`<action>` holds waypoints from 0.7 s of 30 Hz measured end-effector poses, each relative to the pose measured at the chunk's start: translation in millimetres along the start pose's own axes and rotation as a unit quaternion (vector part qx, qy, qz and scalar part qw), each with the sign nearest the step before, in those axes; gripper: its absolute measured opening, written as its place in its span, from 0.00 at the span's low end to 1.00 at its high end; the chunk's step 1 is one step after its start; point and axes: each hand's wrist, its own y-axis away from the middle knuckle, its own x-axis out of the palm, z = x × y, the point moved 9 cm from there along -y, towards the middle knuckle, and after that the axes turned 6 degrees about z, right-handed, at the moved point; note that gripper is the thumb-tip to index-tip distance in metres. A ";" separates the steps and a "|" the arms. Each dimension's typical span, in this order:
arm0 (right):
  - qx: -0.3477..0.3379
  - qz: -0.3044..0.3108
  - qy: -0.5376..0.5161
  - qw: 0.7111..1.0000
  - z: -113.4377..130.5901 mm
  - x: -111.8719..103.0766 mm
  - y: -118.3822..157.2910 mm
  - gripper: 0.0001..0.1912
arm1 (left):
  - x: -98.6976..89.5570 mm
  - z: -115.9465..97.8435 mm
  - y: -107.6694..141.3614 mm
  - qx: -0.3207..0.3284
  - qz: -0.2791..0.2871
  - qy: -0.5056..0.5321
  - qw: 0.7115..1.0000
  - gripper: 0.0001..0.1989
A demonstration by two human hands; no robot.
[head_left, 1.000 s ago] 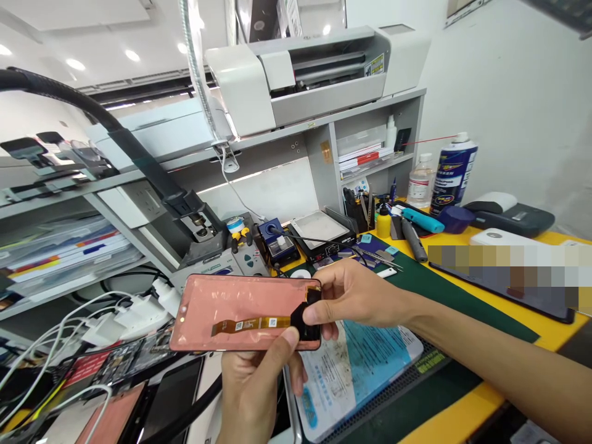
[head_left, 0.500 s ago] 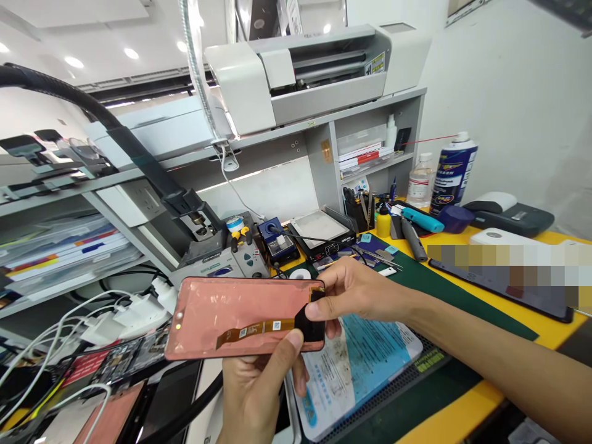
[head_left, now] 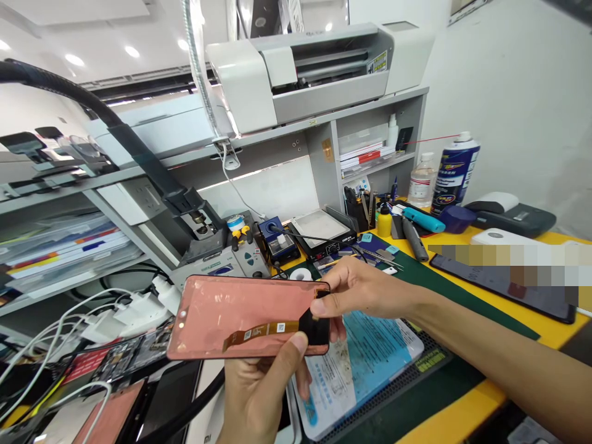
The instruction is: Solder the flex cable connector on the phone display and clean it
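Observation:
A phone display panel (head_left: pixel 231 314) with a pink-copper back is held flat in front of me, back facing up. An orange flex cable (head_left: pixel 263 333) runs across it to a black-covered end (head_left: pixel 315 327). My left hand (head_left: pixel 259 394) grips the panel's lower edge from below, its thumb reaching the flex. My right hand (head_left: pixel 361 295) comes in from the right and pinches the panel's right end near the black part. The fingers behind the panel are partly hidden.
A printed blue-and-white mat (head_left: pixel 361 376) lies beneath my hands on a green bench mat (head_left: pixel 444 290). A second pink panel (head_left: pixel 108 413), white chargers (head_left: pixel 134 314) and tangled cables sit at left. A heating plate (head_left: pixel 319 227), bottles and tools line the yellow bench's back.
The panel has turned slightly in my hands, its right end shifting right and its flex now slanting upward to the right. Both hands keep their hold.

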 end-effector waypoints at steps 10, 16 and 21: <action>0.000 -0.001 0.031 1.000 3.0 2.0 0.7 0.19 | -1.1 2.0 0.1 0.000 0.012 -0.023 1.000 0.20; 0.007 -0.040 0.062 0.997 4.1 0.3 2.3 0.18 | -4.1 5.8 -0.3 -0.010 0.012 -0.022 1.000 0.19; 0.003 -0.058 0.045 0.997 3.7 -0.5 2.4 0.20 | -4.4 6.7 -1.6 -0.009 0.022 -0.021 1.000 0.22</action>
